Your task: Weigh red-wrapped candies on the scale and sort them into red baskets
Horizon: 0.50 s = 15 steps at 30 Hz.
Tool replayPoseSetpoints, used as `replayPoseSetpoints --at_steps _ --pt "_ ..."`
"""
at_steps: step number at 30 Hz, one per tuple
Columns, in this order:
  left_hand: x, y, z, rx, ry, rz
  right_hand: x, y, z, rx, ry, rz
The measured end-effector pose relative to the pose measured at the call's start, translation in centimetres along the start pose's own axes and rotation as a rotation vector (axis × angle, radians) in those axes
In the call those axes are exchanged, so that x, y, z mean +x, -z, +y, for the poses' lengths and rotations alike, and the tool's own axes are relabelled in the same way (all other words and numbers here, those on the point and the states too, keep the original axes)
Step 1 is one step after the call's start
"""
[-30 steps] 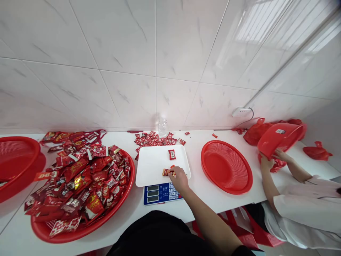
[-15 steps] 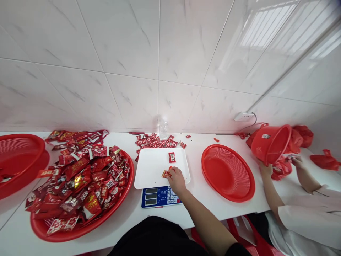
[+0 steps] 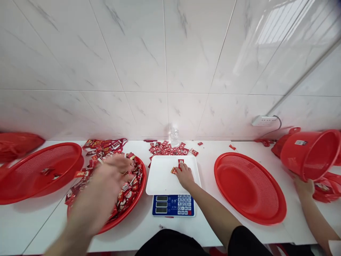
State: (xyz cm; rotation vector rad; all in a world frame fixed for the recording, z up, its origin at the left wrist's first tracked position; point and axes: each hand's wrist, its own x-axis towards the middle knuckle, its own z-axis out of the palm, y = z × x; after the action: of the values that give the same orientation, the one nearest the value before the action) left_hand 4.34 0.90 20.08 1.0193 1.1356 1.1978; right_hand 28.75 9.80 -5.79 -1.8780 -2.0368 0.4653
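My right hand (image 3: 184, 176) is over the white tray (image 3: 157, 185) of the scale, its fingers closed on a small red-and-gold snack packet (image 3: 173, 170). A red packet (image 3: 180, 161) with a white label lies just beyond the fingertips. Under the tray's front edge shows the scale's blue keypad panel (image 3: 173, 205). My left hand (image 3: 106, 188), smeared by motion, hovers over the red basket (image 3: 142, 186) heaped with red packets (image 3: 130, 193). It hides much of the heap, and its finger grip cannot be made out.
Small red packets (image 3: 167, 148) lie behind the scale around a clear plastic bottle (image 3: 174, 137). A red basket (image 3: 250, 188) stands at right, another (image 3: 61, 156) at left with a few packets inside. Far right, another person's hand (image 3: 303, 185) holds a tilted red basket (image 3: 295, 153).
My left hand has come into view over the heaped basket. My right hand has slid the red-and-gold packet farther back on the tray, close to the red one. The view has shifted left.
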Motion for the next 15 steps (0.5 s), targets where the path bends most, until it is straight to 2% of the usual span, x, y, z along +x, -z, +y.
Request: replayPoseSetpoints --at_steps 2,4,6,8,11,15 --pt "1.2 -2.4 -3.7 0.028 0.229 -0.078 -0.1 -0.3 0.1 0.027 0.011 0.001" --pt "1.5 -3.7 -8.4 0.049 0.443 -0.137 -0.3 -0.5 0.1 0.068 0.007 0.004" --pt "1.3 -4.1 -12.7 0.051 0.505 -0.198 -0.7 -0.6 0.0 0.128 0.001 0.006" --pt "1.0 -4.1 -15.7 0.063 0.554 -0.235 -1.2 -0.5 0.1 0.209 -0.007 0.007" --pt "1.1 -4.3 -18.3 0.079 0.605 -0.2 -2.2 -0.2 0.3 0.374 -0.016 0.015" --pt "1.3 -5.2 -20.3 -0.012 0.672 -0.121 -2.9 0.3 1.1 0.662 -0.059 0.022"
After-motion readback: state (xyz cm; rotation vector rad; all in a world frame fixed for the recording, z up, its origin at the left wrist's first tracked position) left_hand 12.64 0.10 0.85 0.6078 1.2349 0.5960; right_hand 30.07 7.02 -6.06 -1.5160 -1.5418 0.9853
